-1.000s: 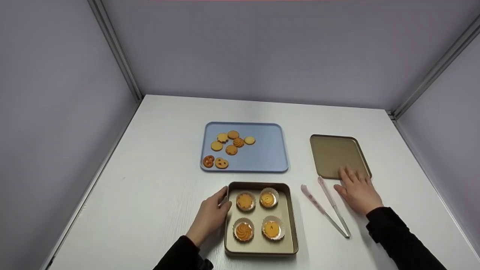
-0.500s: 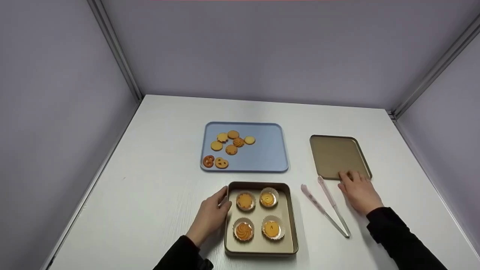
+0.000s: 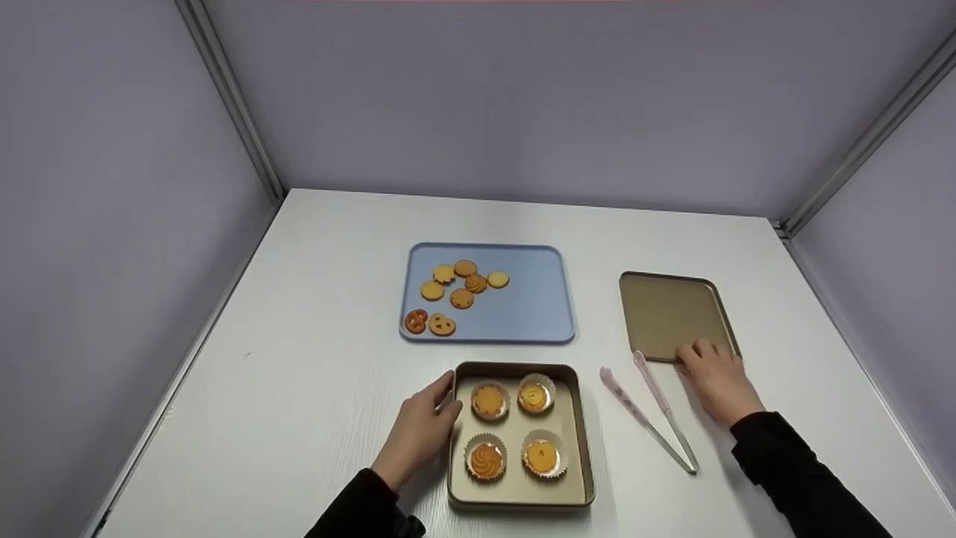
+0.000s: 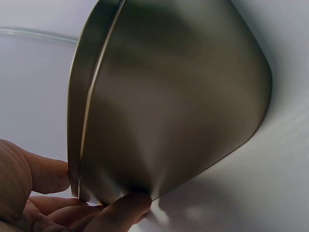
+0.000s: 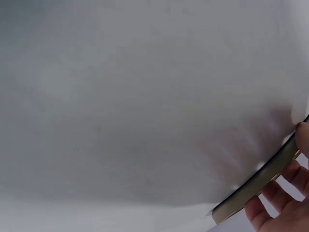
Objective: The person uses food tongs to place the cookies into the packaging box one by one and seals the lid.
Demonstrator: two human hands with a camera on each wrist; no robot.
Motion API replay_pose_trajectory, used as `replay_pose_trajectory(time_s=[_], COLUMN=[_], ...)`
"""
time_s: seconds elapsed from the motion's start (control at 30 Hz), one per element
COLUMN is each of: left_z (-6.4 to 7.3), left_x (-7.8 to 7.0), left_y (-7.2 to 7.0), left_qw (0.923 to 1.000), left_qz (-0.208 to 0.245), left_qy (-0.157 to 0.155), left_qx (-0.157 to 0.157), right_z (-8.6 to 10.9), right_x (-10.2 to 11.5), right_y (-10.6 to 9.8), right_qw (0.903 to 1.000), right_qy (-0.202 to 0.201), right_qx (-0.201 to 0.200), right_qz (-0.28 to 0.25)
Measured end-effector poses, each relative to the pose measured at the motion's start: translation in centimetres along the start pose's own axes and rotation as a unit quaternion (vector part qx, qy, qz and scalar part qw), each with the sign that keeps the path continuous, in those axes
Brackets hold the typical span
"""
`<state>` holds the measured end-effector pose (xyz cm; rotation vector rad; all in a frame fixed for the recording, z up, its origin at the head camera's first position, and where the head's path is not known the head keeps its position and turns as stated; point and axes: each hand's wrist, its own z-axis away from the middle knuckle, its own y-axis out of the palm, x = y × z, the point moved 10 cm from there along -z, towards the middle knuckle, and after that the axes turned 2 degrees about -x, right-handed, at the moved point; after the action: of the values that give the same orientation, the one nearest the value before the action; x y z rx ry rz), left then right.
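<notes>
A gold-brown rectangular tin stands at the near middle of the table in the head view. Several paper cups holding cookies sit in it, among them a swirl cookie. My left hand grips the tin's left wall, thumb at the rim and fingers along the outside, as the left wrist view confirms. To the right lies a shallow gold-brown lid. My right hand pinches its near edge, fingers on one face and thumb on the other in the right wrist view. The thumb is hidden in the head view.
Behind the tin is a blue tray with several loose cookies on its left side, including a pretzel. Tongs with pinkish handles lie spread between the tin and my right hand. Grey panels border the white table.
My right hand's fingers have drawn back from lying flat on the lid to curl at its near edge. The lid has shifted slightly toward me. My left hand has stayed put.
</notes>
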<state>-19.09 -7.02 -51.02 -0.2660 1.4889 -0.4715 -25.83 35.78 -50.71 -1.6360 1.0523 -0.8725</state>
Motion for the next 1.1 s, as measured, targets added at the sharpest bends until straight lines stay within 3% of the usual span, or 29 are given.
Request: replay_pose_trajectory(time_s=[0.27, 0.47, 0.6, 0.8, 1.1], left_z=[-0.1, 0.0, 0.0, 0.0, 0.0], left_x=[0.0, 0.0, -0.1, 0.1, 0.0], left_y=[0.0, 0.1, -0.1, 0.1, 0.1], left_qw=[1.0, 1.0, 1.0, 0.9999, 0.9998], left_qz=[-0.005, -0.002, -0.004, -0.003, -0.001], left_qy=[-0.002, -0.007, -0.004, -0.012, -0.014], left_qx=[0.0, 0.004, 0.001, 0.011, 0.016], right_z=[-0.1, -0.1, -0.6, -1.3, -2.2], right_x=[0.3, 0.9, 1.2, 2.0, 3.0], right_y=[0.1, -0.5, -1.5, -3.9, -7.1], right_qw=[0.9998, 0.9978, 0.9954, 0.9865, 0.9775], right_qy=[-0.013, -0.049, -0.067, -0.097, -0.102], right_qx=[0.012, -0.016, -0.044, -0.123, -0.184], right_qz=[0.012, 0.043, 0.052, 0.048, 0.008])
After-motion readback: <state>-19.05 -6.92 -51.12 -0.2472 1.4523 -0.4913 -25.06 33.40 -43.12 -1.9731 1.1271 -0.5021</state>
